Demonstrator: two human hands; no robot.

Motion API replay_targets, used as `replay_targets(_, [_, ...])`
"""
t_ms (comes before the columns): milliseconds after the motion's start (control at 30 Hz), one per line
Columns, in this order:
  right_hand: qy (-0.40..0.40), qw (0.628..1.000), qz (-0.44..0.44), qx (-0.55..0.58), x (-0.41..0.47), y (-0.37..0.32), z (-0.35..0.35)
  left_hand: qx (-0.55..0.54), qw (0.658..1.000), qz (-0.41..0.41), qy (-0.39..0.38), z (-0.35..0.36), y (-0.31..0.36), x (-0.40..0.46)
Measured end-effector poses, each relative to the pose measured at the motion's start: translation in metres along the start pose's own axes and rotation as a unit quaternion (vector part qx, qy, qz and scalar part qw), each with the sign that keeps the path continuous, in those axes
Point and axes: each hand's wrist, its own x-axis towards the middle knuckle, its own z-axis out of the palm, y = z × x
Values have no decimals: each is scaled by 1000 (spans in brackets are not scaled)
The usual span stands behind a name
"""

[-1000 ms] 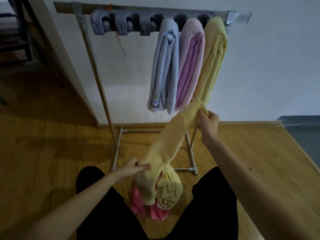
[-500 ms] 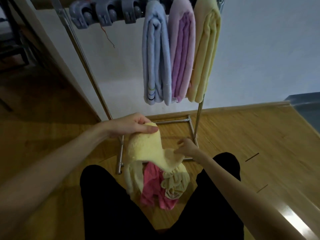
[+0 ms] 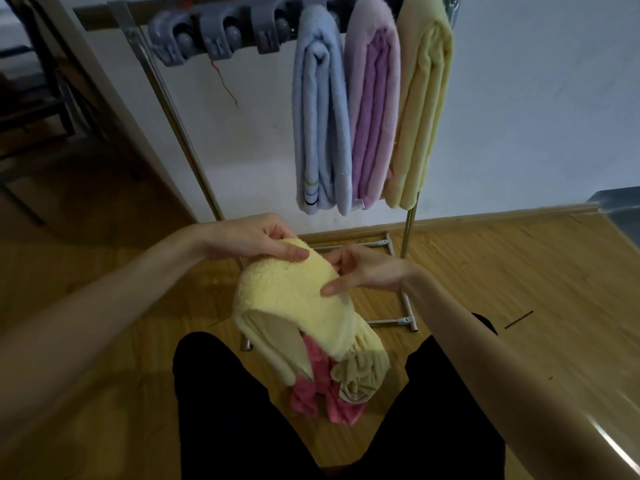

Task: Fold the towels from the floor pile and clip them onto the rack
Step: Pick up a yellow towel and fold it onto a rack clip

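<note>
A pale yellow towel (image 3: 298, 306) hangs doubled over between my hands above the floor pile. My left hand (image 3: 249, 237) pinches its top fold from the left. My right hand (image 3: 363, 271) grips the same fold from the right, fingers against the cloth. Below, the pile holds a pink towel (image 3: 322, 400) and a beige towel (image 3: 360, 375) between my knees. On the metal rack (image 3: 166, 105), a blue towel (image 3: 320, 112), a purple towel (image 3: 372, 109) and a yellow towel (image 3: 420, 109) hang folded from grey clips (image 3: 214, 36).
Three grey clips at the rack's left hang without towels. The rack's base bars (image 3: 405, 320) lie on the wooden floor just beyond the pile. A white wall stands behind; a dark frame (image 3: 41, 98) sits at the far left.
The yellow towel was stretched long between my hands; my right hand dropped and came back up beside my left, so the towel now hangs doubled. The view has tilted down.
</note>
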Motion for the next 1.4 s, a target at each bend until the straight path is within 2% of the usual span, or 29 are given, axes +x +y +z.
replay_targets(200, [50, 997, -51, -30, -18, -42, -13, 1, 999, 20, 25, -26, -9, -28])
replay_targets(333, [30, 992, -83, -95, -20, -66, -19, -74, 996, 21, -41, -45, -8, -51])
replay_targets(433, [5, 984, -83, -158, -17, -86, -17, 42, 998, 32, -40, -56, -3, -65])
replay_targets(567, [-70, 950, -9, -304, 4, -111, -16, 154, 984, -29, -90, -61, 10, -73])
replay_targets(633, [-71, 918, 19, -391, 16, -123, -15, 202, 976, -54, -55, -60, 12, -75])
replay_targets(667, [-62, 902, 21, -426, 22, -128, -14, 237, 970, -54, -8, -59, 11, -75])
replay_targets(733, [-4, 884, 12, -468, 33, -137, -15, 308, 943, -39, 123, -58, 8, -74])
replay_targets(833, [127, 850, -14, -511, 46, -151, -16, 347, 889, -19, 299, -57, 5, -74])
replay_targets(933, [232, 809, -63, -536, 57, -169, -16, 390, 827, -11, 405, -61, 4, -70])
replay_targets(1033, [301, 769, -101, -555, 68, -186, -20, 403, 771, -2, 494, -72, 11, -61])
replay_targets(1133, [361, 718, -117, -584, 81, -198, -29, 425, 718, 12, 552, -90, 26, -51])
replay_targets(1233, [433, 678, -109, -584, 91, -205, -40, 473, 672, 6, 570, -114, 38, -38])
replay_targets(1367, [504, 615, -95, -599, 98, -213, -57, 531, 643, -9, 552, -147, 48, -14])
replay_targets(1400, [513, 610, -98, -595, 99, -215, -60, 546, 630, -13, 553, -153, 53, -10])
